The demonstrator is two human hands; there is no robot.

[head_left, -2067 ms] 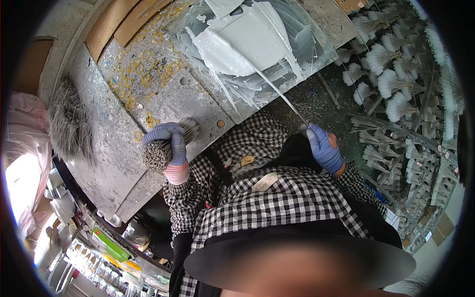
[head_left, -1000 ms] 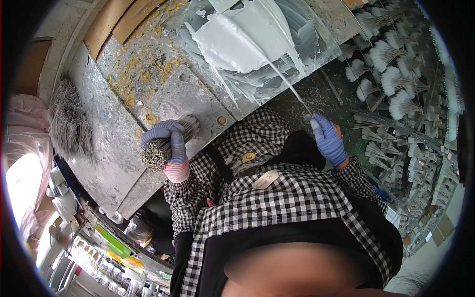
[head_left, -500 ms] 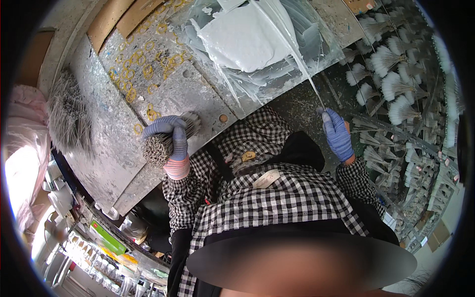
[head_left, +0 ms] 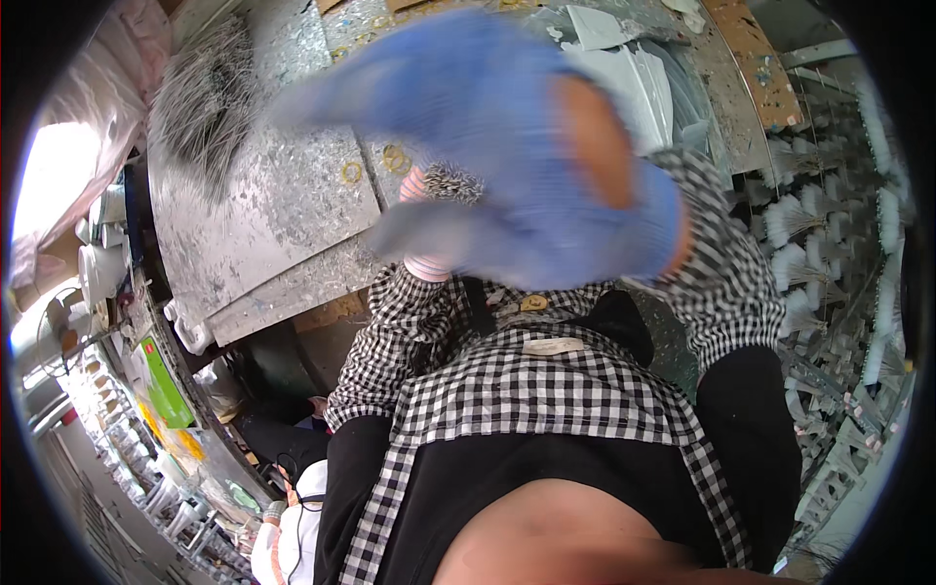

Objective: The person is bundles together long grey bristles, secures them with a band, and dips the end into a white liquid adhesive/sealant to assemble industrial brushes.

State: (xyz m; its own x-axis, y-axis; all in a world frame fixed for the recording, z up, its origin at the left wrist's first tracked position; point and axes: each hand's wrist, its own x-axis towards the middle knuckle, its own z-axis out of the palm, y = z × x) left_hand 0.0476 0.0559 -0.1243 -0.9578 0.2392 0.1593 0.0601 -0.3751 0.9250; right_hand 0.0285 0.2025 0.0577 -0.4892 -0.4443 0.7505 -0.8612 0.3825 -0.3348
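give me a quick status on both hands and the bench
Right hand in blue glove raised close to camera, blurred, grip unclear. Left hand hidden behind it, only pink cuff shows. Paint-spattered bench beyond, wire bundle on it.

The right hand (head_left: 507,146), wearing a blue glove, is hanging close before the camera, blurred, its fingers spread and holding nothing visible. The left hand is lying hidden behind it, only its checked sleeve showing.

One head-worn fisheye looks steeply down (very near) onto the workbench (head_left: 273,214).
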